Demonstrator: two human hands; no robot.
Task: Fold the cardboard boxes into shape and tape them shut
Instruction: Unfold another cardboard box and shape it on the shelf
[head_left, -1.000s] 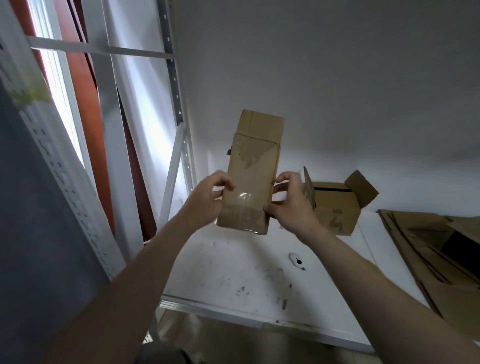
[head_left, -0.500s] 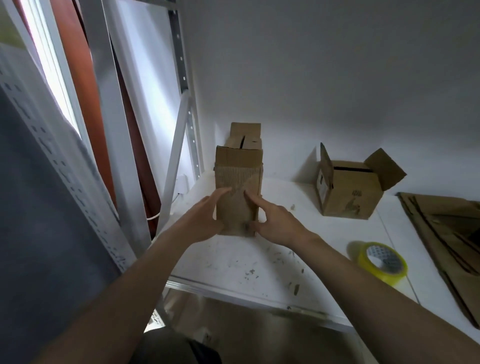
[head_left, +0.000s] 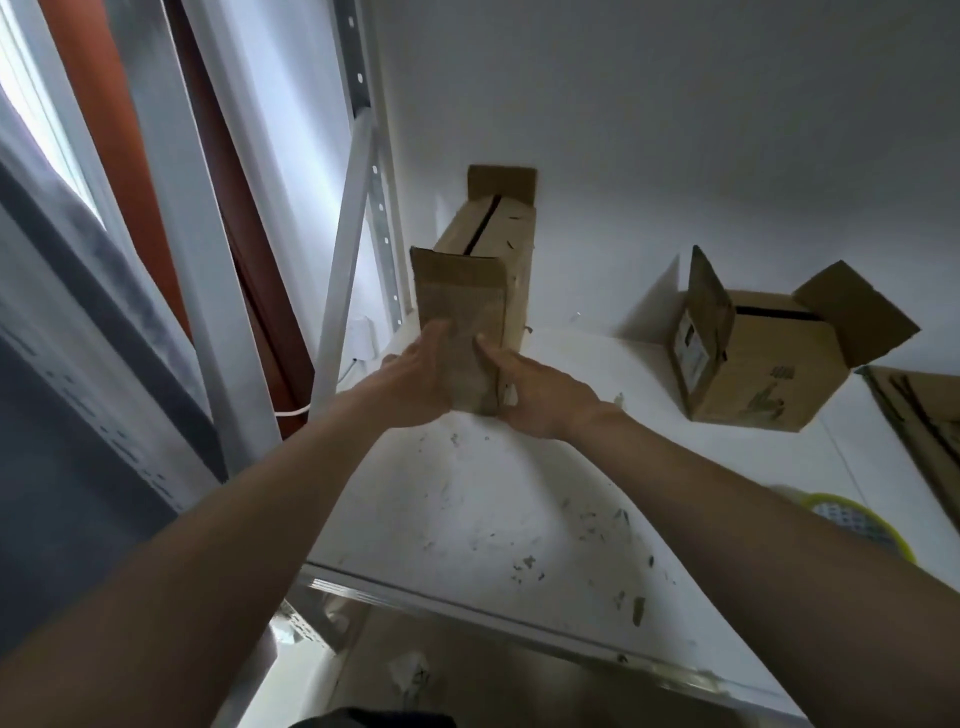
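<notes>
Past the yellow tape roll (head_left: 860, 521) lying near right on the white shelf (head_left: 467, 504), the left hand (head_left: 415, 387) and right hand (head_left: 540, 397) are pressing straight fingers against the tall cardboard box (head_left: 465, 306) standing upright far left, an open box (head_left: 753, 369) sitting farther right.

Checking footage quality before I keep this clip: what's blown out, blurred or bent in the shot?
Head view: the window at left is blown out; the left hand, right hand and tall box look soft; the shelf upright leans from wide-angle distortion.

Brown cardboard boxes (head_left: 475, 291) (head_left: 753, 364) – white speckled shelf (head_left: 498, 499), yellow tape roll (head_left: 857, 525), rust-orange frame (head_left: 104, 130) far left.
</notes>
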